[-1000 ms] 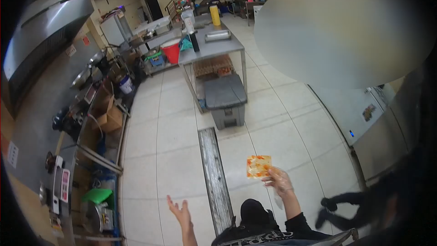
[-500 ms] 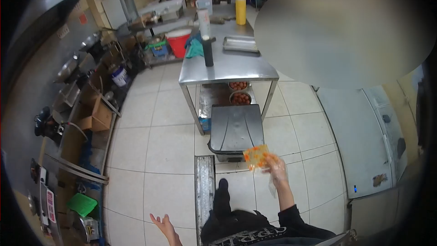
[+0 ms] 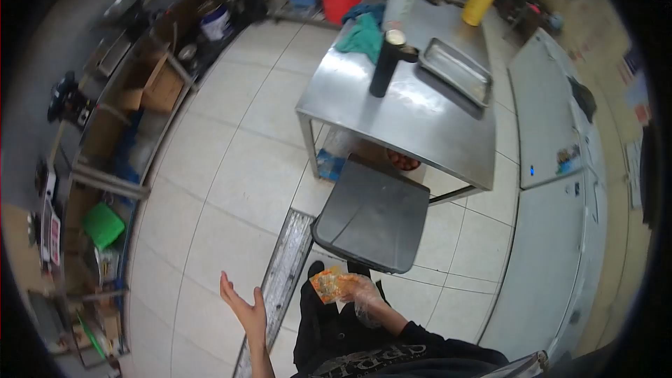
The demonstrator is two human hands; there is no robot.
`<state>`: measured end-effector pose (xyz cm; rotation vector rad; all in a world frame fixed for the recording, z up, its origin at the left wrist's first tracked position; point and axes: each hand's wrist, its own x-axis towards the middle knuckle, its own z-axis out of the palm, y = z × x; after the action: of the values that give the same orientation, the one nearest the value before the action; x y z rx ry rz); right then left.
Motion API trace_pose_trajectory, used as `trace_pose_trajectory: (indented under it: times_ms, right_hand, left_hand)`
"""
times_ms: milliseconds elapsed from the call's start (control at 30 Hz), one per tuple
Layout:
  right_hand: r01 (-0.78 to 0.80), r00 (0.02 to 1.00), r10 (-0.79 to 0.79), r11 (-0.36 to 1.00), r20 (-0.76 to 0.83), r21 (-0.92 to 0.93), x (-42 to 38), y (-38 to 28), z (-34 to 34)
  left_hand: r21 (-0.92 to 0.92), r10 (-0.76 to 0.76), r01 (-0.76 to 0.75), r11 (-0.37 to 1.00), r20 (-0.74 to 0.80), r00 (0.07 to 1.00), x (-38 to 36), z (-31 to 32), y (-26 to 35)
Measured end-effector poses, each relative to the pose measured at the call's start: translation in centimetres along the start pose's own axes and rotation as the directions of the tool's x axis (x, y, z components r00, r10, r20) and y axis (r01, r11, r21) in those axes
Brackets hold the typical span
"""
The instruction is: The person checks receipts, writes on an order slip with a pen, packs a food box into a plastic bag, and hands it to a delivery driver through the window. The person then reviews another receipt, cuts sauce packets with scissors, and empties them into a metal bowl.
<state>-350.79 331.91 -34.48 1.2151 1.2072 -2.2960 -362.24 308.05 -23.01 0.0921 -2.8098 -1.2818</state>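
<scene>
My right hand [image 3: 360, 294], in a clear plastic glove, is closed on a flat yellowish packet with orange patches [image 3: 327, 284], held low in front of my body. To its left, my left hand [image 3: 246, 308] is bare and holds nothing, its fingers spread above the tiled floor. Just beyond the packet is the dark lid of a large bin [image 3: 374, 213], which stands at the near end of a steel table [image 3: 413, 122].
On the table are a black cylinder [image 3: 384, 70], a metal tray [image 3: 455, 71], a teal cloth [image 3: 362, 38] and a yellow container [image 3: 480, 1]. A metal floor grate [image 3: 283, 255] runs beside my feet. Shelving with a cardboard box [image 3: 159, 87] lines the left; white freezers [image 3: 535, 259] line the right.
The view has turned and moved nearer the bin and table. My right hand has brought the packet leftward and closer to my body. My left hand has risen slightly, still empty.
</scene>
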Motion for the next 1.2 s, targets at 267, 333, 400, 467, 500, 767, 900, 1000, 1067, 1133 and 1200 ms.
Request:
trace_pose_trajectory:
  times_ms: [267,333,400,467,500,767,900,1000,1067,1133,1200]
  right_hand:
    - [-0.035,0.968,0.045,0.998,-0.245,0.046,13.4,-2.1,-8.7]
    - [-0.181,0.939,0.165,0.983,-0.3,-0.025,16.2,-2.4,-9.9]
    - [-0.112,0.992,0.097,0.97,-0.079,-0.216,20.2,0.1,-14.6]
    - [-0.078,0.997,0.077,0.952,-0.017,-0.296,20.2,0.1,-13.1]
    - [-0.25,0.955,0.215,0.954,-0.205,-0.163,17.0,-2.3,-7.4]
    - [-0.335,0.25,0.516,0.84,0.819,-0.427,-4.4,11.2,29.0]
    - [-0.402,-0.417,0.51,0.639,0.752,-0.656,-23.6,30.5,43.9]
    - [-0.289,-0.671,0.481,0.53,0.563,-0.797,-32.1,41.6,49.9]
    - [-0.202,-0.674,0.552,0.502,0.491,-0.841,-36.3,48.7,52.9]
    - [0.037,-0.521,0.774,0.443,0.361,-0.896,-38.9,55.6,57.0]
    - [0.408,-0.302,0.924,0.348,0.235,-0.844,-37.7,64.0,62.1]
  left_hand:
    - [-0.381,-0.76,0.665,0.642,-0.197,0.62,-11.4,-1.5,-5.9]
    - [-0.362,-0.711,0.616,0.7,-0.27,0.649,-14.4,-1.7,-7.5]
    - [-0.394,-0.741,0.629,0.671,-0.311,0.595,-15.6,-3.6,-5.7]
    - [-0.436,-0.765,0.629,0.643,-0.388,0.513,-19.2,-5.0,-7.6]
    - [-0.452,-0.771,0.628,0.633,-0.443,0.458,-21.4,-6.1,-8.8]
    - [-0.678,-0.847,0.617,0.399,-0.53,-0.036,-43.9,-13.9,-24.7]
    - [-0.815,-0.807,0.298,0.497,-0.56,-0.188,-50.0,-27.9,-30.4]
    - [-0.747,-0.759,0.342,0.569,-0.638,-0.131,-52.4,-38.6,-33.8]
    - [-0.701,-0.706,0.326,0.634,-0.697,-0.125,-55.1,-44.4,-38.7]
    - [-0.662,-0.622,0.319,0.678,-0.748,-0.231,-59.2,-50.3,-45.4]
    - [-0.639,-0.622,0.403,0.655,-0.759,-0.193,-63.7,-56.3,-51.8]
